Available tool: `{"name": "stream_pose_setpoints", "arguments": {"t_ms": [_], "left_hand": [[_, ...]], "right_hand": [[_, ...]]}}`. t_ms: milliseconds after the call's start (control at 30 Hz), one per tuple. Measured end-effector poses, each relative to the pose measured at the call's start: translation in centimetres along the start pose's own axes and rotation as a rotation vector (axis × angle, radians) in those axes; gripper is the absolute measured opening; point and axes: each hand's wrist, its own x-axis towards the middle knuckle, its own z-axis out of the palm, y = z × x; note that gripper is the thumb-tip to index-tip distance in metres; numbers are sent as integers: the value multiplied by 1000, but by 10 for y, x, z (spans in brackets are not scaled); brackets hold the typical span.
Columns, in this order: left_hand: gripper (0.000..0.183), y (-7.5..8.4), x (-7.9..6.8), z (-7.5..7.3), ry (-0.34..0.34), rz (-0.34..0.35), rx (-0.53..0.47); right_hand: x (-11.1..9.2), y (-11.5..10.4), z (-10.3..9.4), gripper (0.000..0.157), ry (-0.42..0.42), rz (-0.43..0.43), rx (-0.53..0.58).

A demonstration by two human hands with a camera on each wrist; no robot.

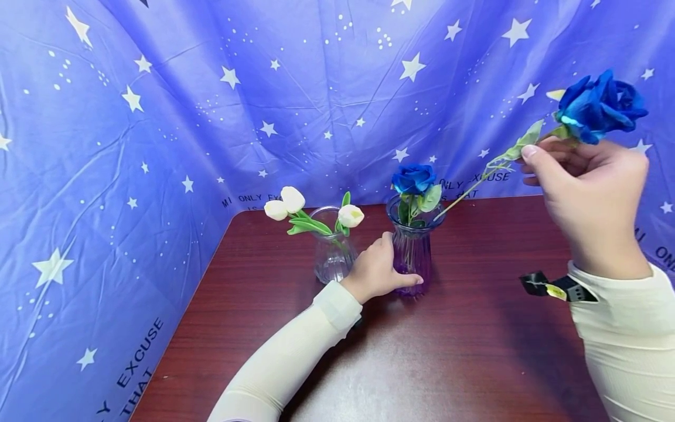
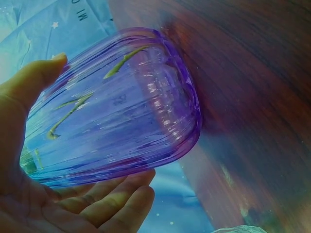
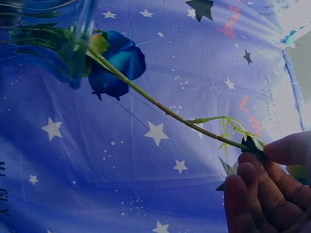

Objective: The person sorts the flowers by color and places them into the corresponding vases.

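My left hand [image 1: 375,266] grips a purple ribbed glass vase [image 1: 411,264] that stands on the table. In the left wrist view, thumb and fingers [image 2: 119,204] lie on opposite sides of the vase [image 2: 121,121], and stem ends show through its glass. One blue rose [image 1: 413,177] is in the vase, its bloom above the rim. Up at the right, my right hand [image 1: 596,187] pinches a second blue rose [image 1: 601,108] by the stem just below its bloom. That stem [image 3: 155,103] slants down leftward, its lower end at the vase mouth.
A clear glass vase [image 1: 332,266] with several white tulips [image 1: 292,199] stands just left of the purple one. Both are near the back of the dark red-brown wooden table [image 1: 453,363]. A blue star-printed cloth [image 1: 327,88] hangs behind and at the sides.
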Motion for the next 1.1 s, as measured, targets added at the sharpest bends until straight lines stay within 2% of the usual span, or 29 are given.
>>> {"name": "stream_pose_setpoints", "arguments": {"t_ms": [233, 500, 1100], "left_hand": [[97, 0, 0, 0, 3, 0, 13], [98, 0, 0, 1, 1, 1, 18], [95, 0, -1, 0, 1, 5, 17]], "right_hand": [[-5, 10, 5, 14, -62, -4, -87], [-14, 24, 10, 13, -118, -11, -387], [-33, 53, 23, 15, -245, -22, -582]]}}
